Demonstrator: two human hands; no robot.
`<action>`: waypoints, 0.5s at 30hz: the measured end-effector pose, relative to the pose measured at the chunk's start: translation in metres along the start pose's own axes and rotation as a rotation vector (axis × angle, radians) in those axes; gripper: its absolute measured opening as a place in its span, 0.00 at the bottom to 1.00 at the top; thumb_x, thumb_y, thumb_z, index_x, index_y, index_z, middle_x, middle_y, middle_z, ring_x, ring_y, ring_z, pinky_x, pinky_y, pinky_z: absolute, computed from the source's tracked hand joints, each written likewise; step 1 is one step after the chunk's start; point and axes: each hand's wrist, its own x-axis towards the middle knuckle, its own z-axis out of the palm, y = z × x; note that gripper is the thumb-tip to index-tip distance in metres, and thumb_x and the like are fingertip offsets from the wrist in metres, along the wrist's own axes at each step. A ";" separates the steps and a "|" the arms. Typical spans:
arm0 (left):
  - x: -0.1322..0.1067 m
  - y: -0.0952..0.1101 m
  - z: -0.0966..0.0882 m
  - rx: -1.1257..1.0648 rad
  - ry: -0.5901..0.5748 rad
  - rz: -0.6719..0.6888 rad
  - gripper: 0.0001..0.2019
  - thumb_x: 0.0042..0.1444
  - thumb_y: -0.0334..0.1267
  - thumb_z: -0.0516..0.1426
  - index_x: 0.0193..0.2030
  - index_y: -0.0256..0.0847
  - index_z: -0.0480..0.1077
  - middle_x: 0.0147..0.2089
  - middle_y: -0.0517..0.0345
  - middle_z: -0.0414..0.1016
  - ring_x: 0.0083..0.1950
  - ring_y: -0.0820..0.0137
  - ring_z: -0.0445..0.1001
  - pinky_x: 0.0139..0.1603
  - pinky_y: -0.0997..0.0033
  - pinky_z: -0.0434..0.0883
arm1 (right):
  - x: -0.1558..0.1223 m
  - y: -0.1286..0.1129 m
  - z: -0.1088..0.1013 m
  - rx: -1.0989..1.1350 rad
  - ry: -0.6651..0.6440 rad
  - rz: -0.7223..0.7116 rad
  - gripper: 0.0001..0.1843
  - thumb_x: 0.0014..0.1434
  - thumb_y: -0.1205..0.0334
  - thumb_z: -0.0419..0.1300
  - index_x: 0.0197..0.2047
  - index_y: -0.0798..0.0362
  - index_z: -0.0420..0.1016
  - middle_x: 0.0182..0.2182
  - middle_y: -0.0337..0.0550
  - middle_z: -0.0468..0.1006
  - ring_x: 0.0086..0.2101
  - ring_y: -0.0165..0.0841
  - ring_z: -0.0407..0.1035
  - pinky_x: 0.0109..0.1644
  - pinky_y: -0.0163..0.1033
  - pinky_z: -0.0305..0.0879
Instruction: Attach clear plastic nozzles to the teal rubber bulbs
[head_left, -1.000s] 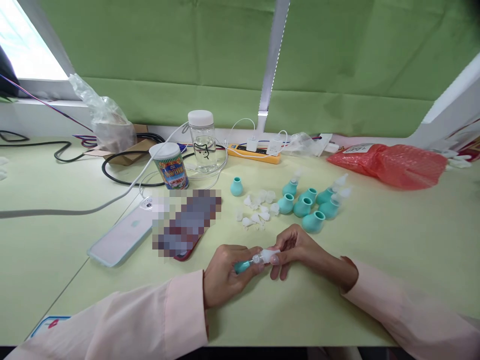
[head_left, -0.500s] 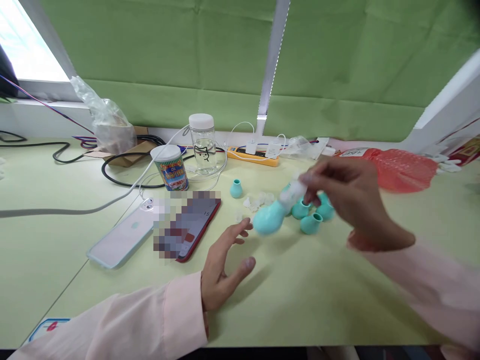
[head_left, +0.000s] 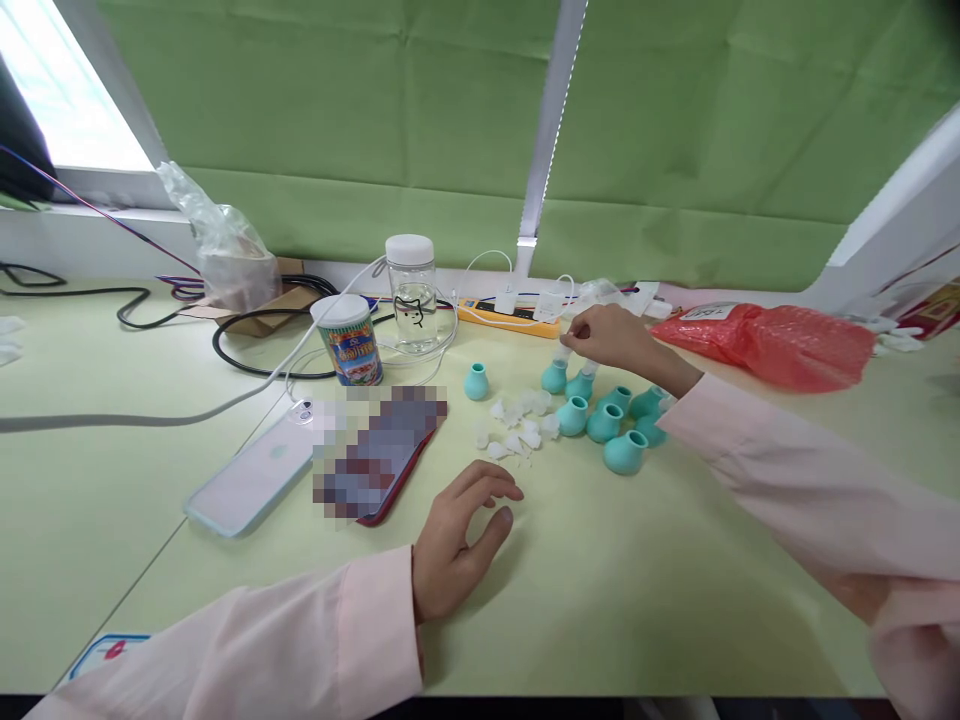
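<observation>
My right hand (head_left: 611, 340) reaches to the far side of a cluster of teal rubber bulbs (head_left: 616, 425). Its fingertips pinch the clear tip of an assembled teal bulb (head_left: 555, 377), which stands on the pale green table (head_left: 675, 560) at the cluster's back left. My left hand (head_left: 459, 532) rests on the table nearer to me, fingers apart, holding nothing. A heap of small clear tips (head_left: 517, 425) lies just beyond it. One lone teal bulb (head_left: 475, 382) stands left of the heap.
Two phones (head_left: 259, 470) (head_left: 386, 450) lie left of my left hand. Behind them stand a printed can (head_left: 350, 340) and a clear jar (head_left: 411, 295) among cables. A yellow power strip (head_left: 510, 312), a red bag (head_left: 780, 340) and a plastic bag (head_left: 225, 250) line the back.
My hands held the bulb and tip together near me; the right hand then carried the assembled bulb away and set it at the back of the cluster. The left hand let go and rests open.
</observation>
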 end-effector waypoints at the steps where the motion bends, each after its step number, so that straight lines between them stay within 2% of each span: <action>1: 0.000 -0.001 0.000 0.013 -0.010 -0.008 0.09 0.52 0.25 0.48 0.37 0.37 0.65 0.40 0.52 0.65 0.40 0.69 0.65 0.38 0.70 0.65 | 0.000 0.001 0.001 -0.006 -0.007 0.002 0.13 0.48 0.57 0.52 0.28 0.55 0.74 0.28 0.47 0.76 0.30 0.37 0.68 0.26 0.36 0.56; 12: 0.001 -0.010 0.002 0.097 -0.078 -0.045 0.11 0.50 0.24 0.47 0.36 0.37 0.67 0.37 0.53 0.68 0.38 0.70 0.66 0.38 0.70 0.65 | 0.006 0.001 0.009 0.040 -0.022 -0.035 0.12 0.50 0.60 0.51 0.32 0.54 0.73 0.30 0.45 0.75 0.32 0.36 0.68 0.31 0.36 0.59; 15: 0.001 -0.010 0.003 0.106 -0.078 -0.049 0.11 0.50 0.25 0.48 0.36 0.37 0.67 0.37 0.53 0.68 0.37 0.70 0.66 0.38 0.70 0.65 | 0.002 0.001 0.005 0.039 0.010 -0.031 0.14 0.49 0.57 0.53 0.34 0.56 0.73 0.31 0.49 0.75 0.34 0.42 0.67 0.33 0.41 0.61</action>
